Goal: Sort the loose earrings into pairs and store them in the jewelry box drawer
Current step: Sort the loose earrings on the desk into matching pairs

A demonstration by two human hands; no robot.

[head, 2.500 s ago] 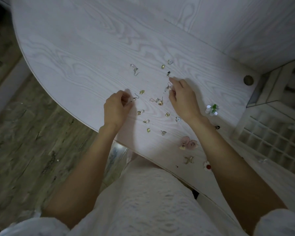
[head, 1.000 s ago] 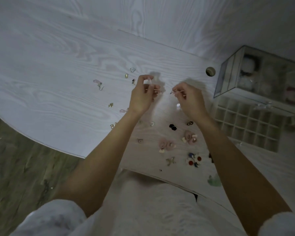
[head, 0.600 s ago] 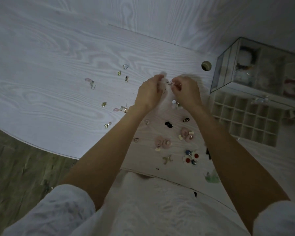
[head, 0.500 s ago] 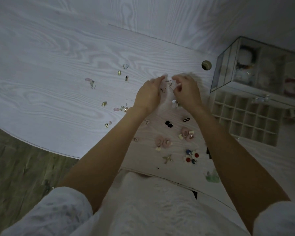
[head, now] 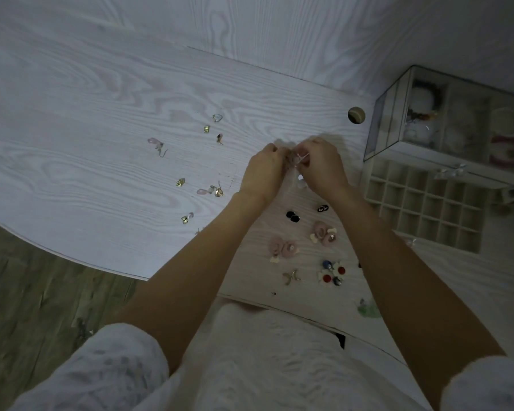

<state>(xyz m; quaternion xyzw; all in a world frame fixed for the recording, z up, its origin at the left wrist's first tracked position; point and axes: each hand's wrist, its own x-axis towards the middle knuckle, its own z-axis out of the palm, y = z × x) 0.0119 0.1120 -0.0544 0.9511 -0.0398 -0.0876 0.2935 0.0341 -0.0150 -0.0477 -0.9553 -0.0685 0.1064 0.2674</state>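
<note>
Head view: both hands meet at the picture's centre, the left hand (head: 263, 172) and right hand (head: 321, 166) each with fingertips curled together, pinching small pale earrings (head: 298, 155) between them; which hand holds what I cannot tell. Loose gold and pink earrings (head: 211, 189) lie at nine o'clock of the hands on the white wood-grain table (head: 101, 114). Pink fabric flower earrings (head: 284, 247) lie at six o'clock, between the forearms. At three o'clock stands the clear glass jewelry box (head: 395, 126), its beige gridded drawer (head: 422, 203) pulled open.
</note>
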